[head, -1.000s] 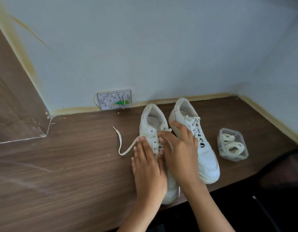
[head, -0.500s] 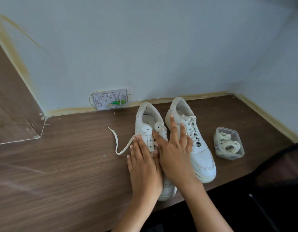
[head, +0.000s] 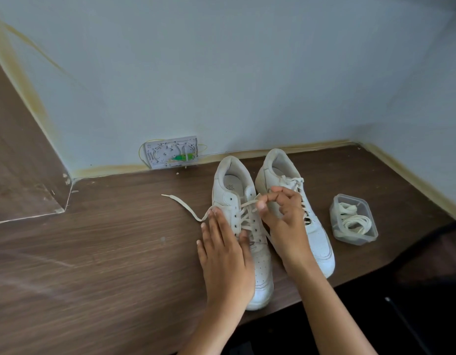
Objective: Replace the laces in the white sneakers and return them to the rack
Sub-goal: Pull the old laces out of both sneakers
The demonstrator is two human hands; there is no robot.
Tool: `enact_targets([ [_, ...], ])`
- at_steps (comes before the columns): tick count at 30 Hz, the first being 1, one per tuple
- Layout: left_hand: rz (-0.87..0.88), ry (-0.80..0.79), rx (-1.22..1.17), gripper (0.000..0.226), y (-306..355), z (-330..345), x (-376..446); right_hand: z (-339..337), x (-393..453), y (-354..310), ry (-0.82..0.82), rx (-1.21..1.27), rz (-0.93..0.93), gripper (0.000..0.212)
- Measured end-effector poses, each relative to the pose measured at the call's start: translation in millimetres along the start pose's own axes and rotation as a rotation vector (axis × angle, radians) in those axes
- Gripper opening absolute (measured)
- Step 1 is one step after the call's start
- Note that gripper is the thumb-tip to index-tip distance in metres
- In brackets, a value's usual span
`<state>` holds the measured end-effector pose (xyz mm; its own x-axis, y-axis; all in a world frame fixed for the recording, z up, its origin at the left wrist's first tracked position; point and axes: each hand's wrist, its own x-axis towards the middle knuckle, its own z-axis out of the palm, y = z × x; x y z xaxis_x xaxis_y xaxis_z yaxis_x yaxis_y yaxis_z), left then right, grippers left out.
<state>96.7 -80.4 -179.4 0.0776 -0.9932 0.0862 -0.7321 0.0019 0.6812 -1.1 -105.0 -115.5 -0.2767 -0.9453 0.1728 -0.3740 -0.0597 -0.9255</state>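
Two white sneakers side by side on the desk, heels toward the wall. Left hand flat, fingers straight, pressing down on the left sneaker; nothing clasped in that grip. Right hand curled, thumb and fingers pinching the lace near the upper eyelets. Far end of the lace trailing loose across the desk to the left. Right sneaker laced, partly hidden behind the right wrist. Tub of spare laces just beside it, to the right. No rack in view.

Likely step: drawing the old lace out of the left sneaker, several crossings left to clear.

Risks from here:
- Sharp pull with the lace caught at an eyelet: sneaker dragged or tipped despite the flat palm, since nothing is wrapped around it.
- Toes of both sneakers near the front edge of the desk: a slide toward the body could send one over.
- Right elbow swinging out: tub nudged, spare laces spilled.
- Lace slipping from a light pinch.
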Motion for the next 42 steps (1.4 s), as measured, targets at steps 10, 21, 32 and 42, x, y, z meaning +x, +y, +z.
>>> enact_targets([
  [10,0.023,0.05,0.014,0.08,-2.8,4.9,2.0,14.3,-1.5,10.4,0.107,-0.668,-0.409,0.011],
  [21,-0.01,0.0,-0.034,0.084,0.0,0.3,-1.3,1.0,10.2,18.3,0.374,-0.376,-0.241,0.02],
  [32,-0.021,-0.005,-0.011,0.086,0.6,-0.3,-0.6,14.4,-0.2,19.0,0.209,-0.654,-0.456,0.009],
  [42,-0.018,-0.005,-0.055,0.092,-0.3,-2.0,-2.3,-16.2,14.4,18.8,0.577,-0.33,-0.239,0.006],
])
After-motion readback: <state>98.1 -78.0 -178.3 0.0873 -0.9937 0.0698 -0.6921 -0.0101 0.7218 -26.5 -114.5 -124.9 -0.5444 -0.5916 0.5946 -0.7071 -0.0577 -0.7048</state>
